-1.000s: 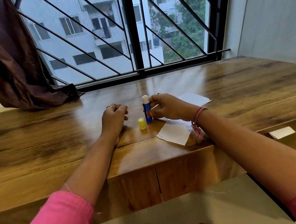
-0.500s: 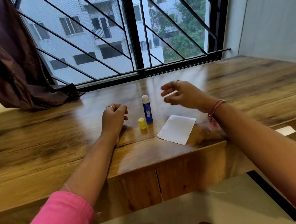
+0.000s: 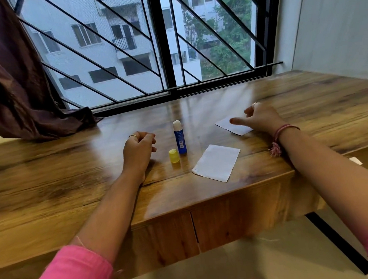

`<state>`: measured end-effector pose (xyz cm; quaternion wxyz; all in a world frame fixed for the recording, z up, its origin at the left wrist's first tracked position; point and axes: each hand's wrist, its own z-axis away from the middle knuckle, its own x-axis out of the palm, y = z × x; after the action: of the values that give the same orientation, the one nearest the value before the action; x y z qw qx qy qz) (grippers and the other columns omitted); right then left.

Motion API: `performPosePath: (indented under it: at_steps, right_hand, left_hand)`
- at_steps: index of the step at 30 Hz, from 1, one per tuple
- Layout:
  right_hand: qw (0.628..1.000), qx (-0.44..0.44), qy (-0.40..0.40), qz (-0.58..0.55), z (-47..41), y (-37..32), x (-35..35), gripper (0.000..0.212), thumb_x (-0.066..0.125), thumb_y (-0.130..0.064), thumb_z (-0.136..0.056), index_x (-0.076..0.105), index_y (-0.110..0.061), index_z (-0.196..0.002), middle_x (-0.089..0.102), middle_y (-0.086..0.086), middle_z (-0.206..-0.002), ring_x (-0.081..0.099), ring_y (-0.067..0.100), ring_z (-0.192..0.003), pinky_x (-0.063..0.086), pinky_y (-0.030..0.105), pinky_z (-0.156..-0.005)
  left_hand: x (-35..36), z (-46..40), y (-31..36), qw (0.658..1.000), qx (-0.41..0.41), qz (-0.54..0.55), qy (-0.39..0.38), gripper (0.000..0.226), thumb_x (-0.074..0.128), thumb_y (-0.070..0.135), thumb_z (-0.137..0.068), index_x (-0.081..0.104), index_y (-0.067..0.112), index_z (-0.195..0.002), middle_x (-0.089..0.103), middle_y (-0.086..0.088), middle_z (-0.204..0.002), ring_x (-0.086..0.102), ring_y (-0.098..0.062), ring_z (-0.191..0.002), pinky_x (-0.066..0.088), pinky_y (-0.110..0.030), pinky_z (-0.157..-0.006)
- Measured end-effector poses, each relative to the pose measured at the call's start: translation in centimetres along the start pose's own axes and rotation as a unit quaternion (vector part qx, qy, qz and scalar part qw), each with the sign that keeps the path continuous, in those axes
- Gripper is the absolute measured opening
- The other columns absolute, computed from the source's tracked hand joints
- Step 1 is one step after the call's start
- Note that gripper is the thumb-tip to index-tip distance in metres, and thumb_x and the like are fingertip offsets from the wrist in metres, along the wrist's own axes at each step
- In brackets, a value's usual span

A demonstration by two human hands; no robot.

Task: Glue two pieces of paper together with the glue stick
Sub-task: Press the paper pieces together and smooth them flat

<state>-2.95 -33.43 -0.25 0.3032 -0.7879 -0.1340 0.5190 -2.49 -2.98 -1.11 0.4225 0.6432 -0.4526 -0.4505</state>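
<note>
White paper is what your right hand is over: the far sheet lies flat on the surface, partly under your loosely spread fingers, which grip nothing yet. The near sheet lies well apart, toward you and leftward, its long axis running diagonally. Your left hand rests curled, holding nothing, nearer the uncapped glue stick standing upright beside its yellow cap. You'd likely draw the far sheet back to the near one.

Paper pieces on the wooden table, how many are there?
2. One white rectangular paper piece lies near the table's front edge, right of the blue glue stick. The other white paper piece lies farther back, partly under the right hand.
</note>
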Motion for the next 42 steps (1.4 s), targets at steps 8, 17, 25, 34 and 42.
performPosePath:
  at_steps: [8,17,25,34,42]
  right_hand:
    - [0.998,-0.003,-0.043,0.037,0.0,-0.4,0.0,0.074,0.078,-0.045,-0.069,0.056,0.004,-0.120,0.061,0.018,-0.121,0.057,0.032,-0.110,0.045,0.040,-0.094]
    - [0.998,0.009,-0.058,-0.017,0.9,0.6,-1.1,0.074,0.085,-0.037,-0.063,0.056,0.001,-0.120,0.060,0.016,-0.119,0.058,0.029,-0.105,0.048,0.041,-0.093]
    - [0.984,0.026,-0.055,-0.170,2.1,1.0,-2.2,0.069,0.084,-0.006,-0.065,0.048,-0.006,-0.124,0.054,0.012,-0.113,0.052,0.022,-0.096,0.047,0.033,-0.078]
    - [0.986,0.026,-0.049,-0.159,2.5,0.5,-2.1,0.064,0.079,-0.003,-0.071,0.047,-0.001,-0.126,0.054,0.011,-0.109,0.050,0.021,-0.095,0.045,0.032,-0.079]
    - [0.982,0.026,-0.043,-0.181,2.6,0.3,-2.0,0.037,0.067,-0.001,-0.080,0.055,-0.004,-0.115,0.058,0.010,-0.100,0.057,0.023,-0.087,0.050,0.030,-0.070]
  left_hand:
    - [-0.2,1.0,0.6,0.996,0.077,-0.032,0.019,0.012,0.051,0.011,-0.089,0.059,0.013,-0.098,0.058,0.005,-0.085,0.056,-0.010,-0.071,0.043,-0.019,-0.060]
    - [-0.6,3.4,1.3,0.933,0.333,-0.043,-0.130,0.008,0.054,0.014,-0.082,0.061,0.011,-0.084,0.050,-0.008,-0.058,0.041,-0.025,-0.046,0.034,-0.031,-0.043]
    - [0.2,5.2,1.7,0.852,0.432,-0.147,-0.258,0.031,0.044,0.016,-0.076,0.071,0.012,-0.092,0.064,0.005,-0.075,0.049,0.001,-0.053,0.035,-0.015,-0.052]
    - [1.7,6.4,1.9,0.715,0.509,-0.412,-0.245,0.050,0.028,0.039,-0.090,0.063,0.027,-0.122,0.065,0.006,-0.109,0.060,-0.018,-0.061,0.030,-0.021,-0.056]
    - [1.8,6.0,2.0,0.706,0.460,-0.451,-0.293,0.061,0.013,0.051,-0.087,0.056,0.036,-0.128,0.057,0.012,-0.121,0.061,-0.016,-0.078,0.031,-0.025,-0.061]
